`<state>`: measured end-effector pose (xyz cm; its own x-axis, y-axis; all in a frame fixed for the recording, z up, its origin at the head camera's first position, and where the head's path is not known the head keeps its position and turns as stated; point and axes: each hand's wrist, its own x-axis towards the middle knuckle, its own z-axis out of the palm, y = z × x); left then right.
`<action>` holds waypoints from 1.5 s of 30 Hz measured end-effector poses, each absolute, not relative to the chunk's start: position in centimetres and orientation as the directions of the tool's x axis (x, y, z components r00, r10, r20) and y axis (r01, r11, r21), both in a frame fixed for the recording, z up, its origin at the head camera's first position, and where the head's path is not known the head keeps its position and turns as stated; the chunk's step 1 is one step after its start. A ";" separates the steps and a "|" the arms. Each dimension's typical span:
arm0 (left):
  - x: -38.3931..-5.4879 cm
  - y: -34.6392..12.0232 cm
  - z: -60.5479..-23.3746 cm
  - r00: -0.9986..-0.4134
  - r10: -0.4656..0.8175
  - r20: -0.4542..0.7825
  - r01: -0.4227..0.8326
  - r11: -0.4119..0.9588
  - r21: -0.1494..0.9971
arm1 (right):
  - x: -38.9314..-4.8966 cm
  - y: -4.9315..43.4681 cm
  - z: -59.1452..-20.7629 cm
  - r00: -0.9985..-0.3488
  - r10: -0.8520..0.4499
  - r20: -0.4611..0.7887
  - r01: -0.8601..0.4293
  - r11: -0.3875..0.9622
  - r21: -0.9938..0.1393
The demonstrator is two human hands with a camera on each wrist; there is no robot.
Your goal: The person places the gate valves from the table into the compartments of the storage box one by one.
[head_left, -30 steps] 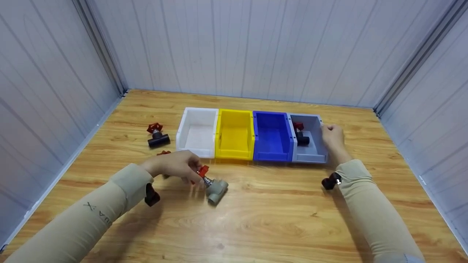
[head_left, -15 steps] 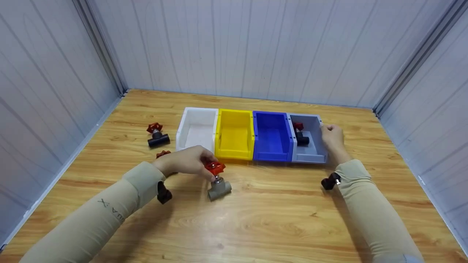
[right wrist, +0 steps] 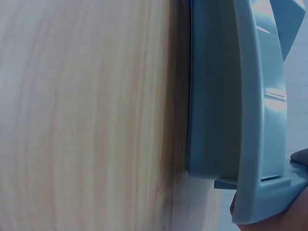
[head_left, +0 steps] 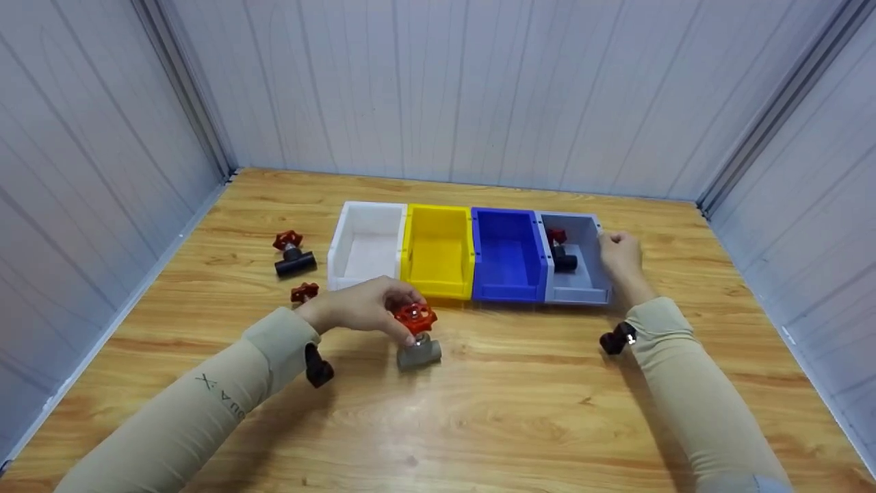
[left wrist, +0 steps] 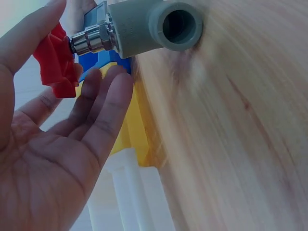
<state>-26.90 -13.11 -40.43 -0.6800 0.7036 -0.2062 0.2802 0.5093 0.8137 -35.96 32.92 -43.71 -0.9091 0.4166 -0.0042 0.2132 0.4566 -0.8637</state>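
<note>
- Beige sleeves (head_left: 185, 397) cover both forearms at the near edge, with a small black device (head_left: 319, 368) at the left wrist and a similar one at the right.
- Bare wood-grain tabletop (head_left: 479, 424) spreads between the arms.
- Grey valve (head_left: 419, 354), tee-shaped, sits in front of the bins, below the left hand (head_left: 366, 306); whether its body touches the tabletop I cannot tell.
- That hand grips the valve by its red handwheel (left wrist: 55, 62), thumb on one side and fingers on the other; a shiny metal stem (left wrist: 91, 38) joins wheel and body.
- Another red handwheel, dark red (head_left: 304, 292), shows just behind the left wrist, the rest of its part hidden.
- Four bins stand side by side, touching: white bin (head_left: 369, 229), yellow bin (head_left: 438, 291), blue bin (head_left: 510, 293), grey bin (head_left: 580, 296).
- The right hand (head_left: 623, 260) pinches the grey bin's outer side wall.
- Inside the grey bin lies a black valve (head_left: 564, 260) with a red wheel, near the blue bin's side.
- A matching valve (head_left: 295, 263) lies left of the white bin, apart from it.
- White panelled wall (head_left: 438, 89) rises behind.
</note>
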 end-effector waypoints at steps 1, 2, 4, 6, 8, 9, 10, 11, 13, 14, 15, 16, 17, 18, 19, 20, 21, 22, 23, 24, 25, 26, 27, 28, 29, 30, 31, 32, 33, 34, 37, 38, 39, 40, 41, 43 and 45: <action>-26.9 -13.1 -40.5 -0.677 0.706 -0.207 0.273 0.502 0.821 | -35.9 32.9 -43.7 -0.909 0.416 -0.009 0.216 0.454 -0.864; -26.9 -13.0 -40.7 -0.673 0.710 -0.207 0.265 0.493 0.829 | -36.0 32.9 -43.7 -0.911 0.413 -0.012 0.217 0.453 -0.865; -27.0 -12.9 -40.9 -0.664 0.718 -0.207 0.254 0.477 0.841 | -35.9 32.9 -43.7 -0.910 0.413 -0.010 0.215 0.453 -0.865; -26.9 -12.8 -41.2 -0.655 0.725 -0.213 0.232 0.461 0.856 | -35.9 33.0 -43.7 -0.910 0.414 -0.008 0.216 0.459 -0.862; -26.9 -12.8 -41.5 -0.646 0.733 -0.215 0.211 0.442 0.872 | -35.9 33.0 -43.8 -0.911 0.412 -0.004 0.215 0.469 -0.857; -26.9 -12.7 -41.6 -0.642 0.736 -0.217 0.197 0.432 0.880 | -35.9 33.0 -43.8 -0.911 0.412 0.000 0.214 0.473 -0.854; -26.9 -12.7 -41.6 -0.641 0.735 -0.223 0.177 0.424 0.888 | -35.9 33.0 -43.8 -0.912 0.410 0.000 0.214 0.476 -0.853; -26.9 -12.7 -41.7 -0.641 0.733 -0.227 0.161 0.418 0.894 | -35.9 33.0 -43.8 -0.912 0.410 0.007 0.211 0.484 -0.849; -26.8 -12.6 -41.8 -0.644 0.730 -0.230 0.141 0.409 0.901 | -35.8 33.0 -43.8 -0.912 0.410 0.021 0.202 0.493 -0.846; -26.8 -12.6 -41.8 -0.647 0.726 -0.233 0.133 0.409 0.903 | -35.7 32.9 -43.8 -0.911 0.412 0.028 0.199 0.497 -0.844; -26.7 -12.6 -41.7 -0.652 0.720 -0.238 0.125 0.412 0.903 | -35.7 32.9 -43.8 -0.910 0.413 0.030 0.198 0.499 -0.844; -26.7 -12.5 -41.7 -0.655 0.716 -0.244 0.114 0.412 0.904 | -35.7 32.9 -43.8 -0.910 0.414 0.031 0.199 0.499 -0.844; -26.6 -12.5 -41.7 -0.660 0.710 -0.245 0.111 0.414 0.903 | -35.7 32.9 -43.8 -0.909 0.415 0.032 0.199 0.501 -0.842; -26.5 -12.5 -41.7 -0.669 0.701 -0.247 0.106 0.419 0.902 | -35.6 32.8 -43.8 -0.909 0.416 0.028 0.202 0.498 -0.843; -26.5 -12.5 -41.8 -0.677 0.693 -0.248 0.098 0.419 0.903 | -35.6 32.8 -43.7 -0.909 0.416 0.027 0.203 0.498 -0.843; -26.4 -12.5 -41.8 -0.687 0.684 -0.247 0.091 0.418 0.904 | -35.7 32.8 -43.7 -0.909 0.415 0.022 0.206 0.495 -0.844; -26.4 -12.4 -41.9 -0.695 0.677 -0.244 0.084 0.413 0.907 | -35.7 32.8 -43.7 -0.911 0.413 0.018 0.207 0.493 -0.845; -26.4 -12.4 -42.1 -0.703 0.670 -0.238 0.076 0.404 0.911 | -35.7 32.8 -43.7 -0.911 0.412 0.012 0.210 0.490 -0.846; -26.4 -12.3 -42.2 -0.714 0.660 -0.232 0.070 0.398 0.915 | -35.7 32.7 -43.7 -0.911 0.412 0.010 0.213 0.490 -0.845; -26.4 -12.3 -42.3 -0.723 0.653 -0.225 0.062 0.386 0.920 | -35.7 32.7 -43.7 -0.912 0.411 0.005 0.216 0.489 -0.845; -26.5 -12.2 -42.5 -0.728 0.651 -0.215 0.052 0.365 0.930 | -35.7 32.7 -43.6 -0.912 0.410 0.001 0.219 0.488 -0.845; -26.5 -12.2 -42.6 -0.733 0.648 -0.206 0.038 0.341 0.939 | -35.7 32.8 -43.6 -0.912 0.410 -0.005 0.223 0.485 -0.846; -26.6 -12.1 -42.7 -0.738 0.645 -0.198 0.020 0.313 0.949 | -35.7 32.7 -43.6 -0.912 0.411 -0.008 0.225 0.483 -0.846; -26.6 -12.1 -42.8 -0.743 0.642 -0.188 0.003 0.284 0.959 | -35.7 32.8 -43.6 -0.911 0.411 -0.007 0.225 0.485 -0.845; -26.7 -12.0 -42.8 -0.748 0.640 -0.176 -0.015 0.249 0.968 | -35.7 32.8 -43.6 -0.911 0.412 -0.004 0.224 0.486 -0.845; -26.7 -11.9 -42.8 -0.748 0.644 -0.162 -0.035 0.207 0.978 | -35.7 32.8 -43.6 -0.911 0.412 -0.004 0.223 0.485 -0.846; -26.7 -11.8 -42.8 -0.748 0.647 -0.148 -0.057 0.159 0.986 | -35.7 32.8 -43.7 -0.911 0.413 -0.002 0.222 0.485 -0.846; -26.7 -11.7 -42.8 -0.748 0.649 -0.139 -0.086 0.113 0.990 | -35.7 32.8 -43.7 -0.911 0.413 0.000 0.221 0.486 -0.845; -26.7 -11.6 -42.8 -0.749 0.650 -0.130 -0.113 0.067 0.991 | -35.7 32.8 -43.7 -0.910 0.414 0.001 0.220 0.487 -0.845; -26.7 -11.5 -42.7 -0.748 0.653 -0.118 -0.136 0.023 0.990 | -35.7 32.8 -43.7 -0.910 0.414 0.004 0.219 0.490 -0.844; -26.5 -11.0 -42.5 -0.752 0.652 -0.094 -0.203 -0.094 0.975 | -35.7 32.9 -43.8 -0.909 0.416 -0.003 0.225 0.486 -0.844; -26.5 -10.9 -42.5 -0.757 0.647 -0.092 -0.223 -0.123 0.967 | -35.7 32.9 -43.8 -0.909 0.416 -0.005 0.226 0.484 -0.845; -26.4 -10.7 -42.4 -0.761 0.643 -0.086 -0.235 -0.150 0.960 | -35.7 32.9 -43.8 -0.909 0.416 -0.004 0.225 0.482 -0.847; -26.3 -10.5 -42.4 -0.765 0.638 -0.080 -0.243 -0.172 0.955 | -35.7 32.9 -43.8 -0.909 0.416 -0.005 0.225 0.481 -0.848; -26.3 -10.3 -42.3 -0.770 0.634 -0.075 -0.252 -0.194 0.948 | -35.7 32.8 -43.8 -0.909 0.417 -0.003 0.223 0.480 -0.848; -26.3 -9.8 -42.2 -0.777 0.626 -0.066 -0.263 -0.228 0.937 | -35.7 32.9 -43.8 -0.907 0.420 0.003 0.219 0.481 -0.849; -26.3 -9.4 -42.0 -0.780 0.623 -0.057 -0.267 -0.249 0.931 | -35.8 32.9 -43.8 -0.905 0.425 0.007 0.219 0.479 -0.850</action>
